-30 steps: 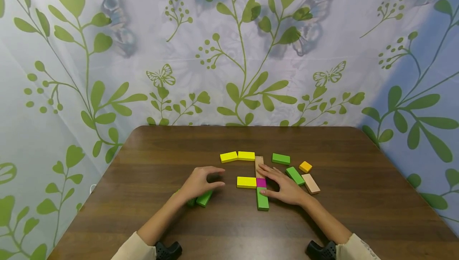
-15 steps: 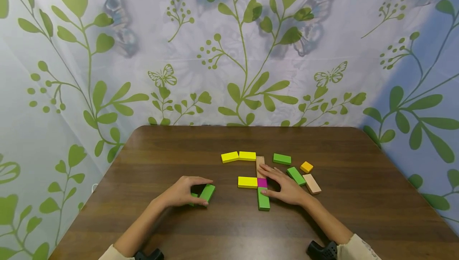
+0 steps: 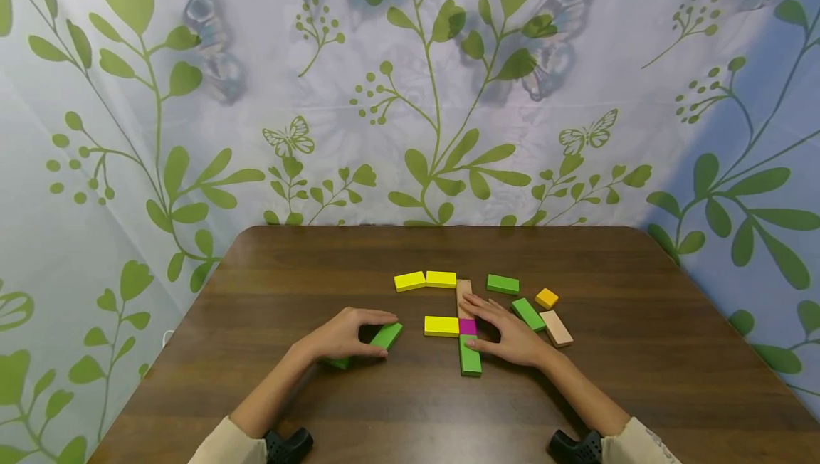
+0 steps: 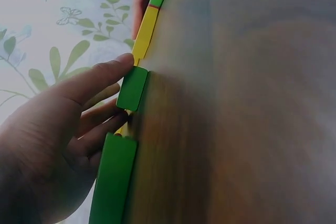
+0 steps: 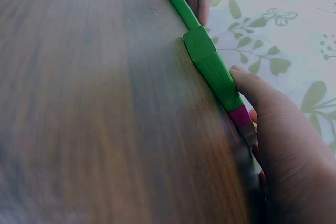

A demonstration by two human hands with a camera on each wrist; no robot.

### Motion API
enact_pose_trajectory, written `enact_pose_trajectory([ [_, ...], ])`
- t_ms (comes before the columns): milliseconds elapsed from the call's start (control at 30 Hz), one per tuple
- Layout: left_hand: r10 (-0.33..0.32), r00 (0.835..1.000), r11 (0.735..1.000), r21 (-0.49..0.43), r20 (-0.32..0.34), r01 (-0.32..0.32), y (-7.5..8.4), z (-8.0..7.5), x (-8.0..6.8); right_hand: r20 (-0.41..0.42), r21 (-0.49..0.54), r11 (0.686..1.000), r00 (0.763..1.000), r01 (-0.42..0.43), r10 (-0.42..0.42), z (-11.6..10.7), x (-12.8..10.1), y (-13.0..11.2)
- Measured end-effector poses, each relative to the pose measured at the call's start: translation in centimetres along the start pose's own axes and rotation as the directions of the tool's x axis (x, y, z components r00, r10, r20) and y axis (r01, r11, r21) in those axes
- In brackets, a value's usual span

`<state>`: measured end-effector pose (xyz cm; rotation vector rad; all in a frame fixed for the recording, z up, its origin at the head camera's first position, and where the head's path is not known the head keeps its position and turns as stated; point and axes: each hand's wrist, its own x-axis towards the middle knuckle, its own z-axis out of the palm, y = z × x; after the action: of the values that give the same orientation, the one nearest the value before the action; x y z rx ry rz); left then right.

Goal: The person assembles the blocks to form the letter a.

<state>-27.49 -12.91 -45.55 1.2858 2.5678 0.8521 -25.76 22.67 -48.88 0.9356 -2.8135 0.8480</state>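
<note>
My left hand (image 3: 374, 336) pinches a green block (image 3: 391, 334) between fingers and thumb, low over the table and just left of a yellow block (image 3: 440, 326). A second green block (image 3: 336, 363) lies under that palm. In the left wrist view the gripped green block (image 4: 132, 88) sits at my fingertips, with the other green block (image 4: 113, 179) nearer the wrist. My right hand (image 3: 487, 322) rests flat and open against a column made of a tan block (image 3: 463, 292), a magenta block (image 3: 468, 327) and a green block (image 3: 470, 356). The thumb (image 5: 257, 95) touches the column's green block (image 5: 212, 69).
Two yellow blocks (image 3: 424, 280) lie end to end behind the column. To the right lie a green block (image 3: 502, 284), another green block (image 3: 528, 314), a small orange block (image 3: 547, 298) and a tan block (image 3: 555, 328). The dark wooden table (image 3: 410, 414) is backed by a leaf-printed curtain (image 3: 410, 94).
My left hand drew back off the two green blocks, took hold of one, and has moved it right toward the yellow block. The right hand has stayed in place.
</note>
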Motion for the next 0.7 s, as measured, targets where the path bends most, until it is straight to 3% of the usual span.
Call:
enact_pose_trajectory([
  [233, 0.064, 0.998, 0.997, 0.037, 0.025, -0.065, 0.2, 0.1, 1.6, -0.001, -0.006, 1.000, 1.000, -0.012, 0.012, 0.1, 0.0, 0.0],
  [467, -0.026, 0.997, 0.999, 0.036, -0.077, 0.028, 0.3, 0.5, 1.3, 0.001, -0.006, 1.000, 1.000, -0.012, 0.012, 0.1, 0.1, -0.1],
  [700, -0.027, 0.995, 1.000, 0.007, -0.100, 0.028, 0.4, 0.8, 1.3, -0.003, -0.002, 1.000, 1.000, -0.017, 0.017, 0.1, 0.0, 0.0],
])
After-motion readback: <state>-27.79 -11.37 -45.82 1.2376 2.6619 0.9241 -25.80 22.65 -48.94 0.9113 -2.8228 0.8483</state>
